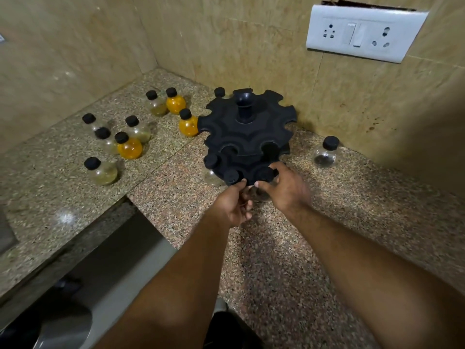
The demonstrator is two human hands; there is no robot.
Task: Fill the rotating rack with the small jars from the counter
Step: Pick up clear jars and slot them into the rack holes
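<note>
Black rack (247, 137), right hand (285, 188) on jar (263, 174)

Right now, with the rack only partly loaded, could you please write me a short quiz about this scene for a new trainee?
1. Choose one: how many jars with orange contents stand on the counter? A) two B) three C) five
2. True or false: every slot in the upper tier of the rack already holds a jar.
3. Fill the gap: the lone clear jar near the wall stands to the ___ of the rack.

Key: 1 is B. 2 is false, because the upper slots in view are empty. 3 is right.
</note>
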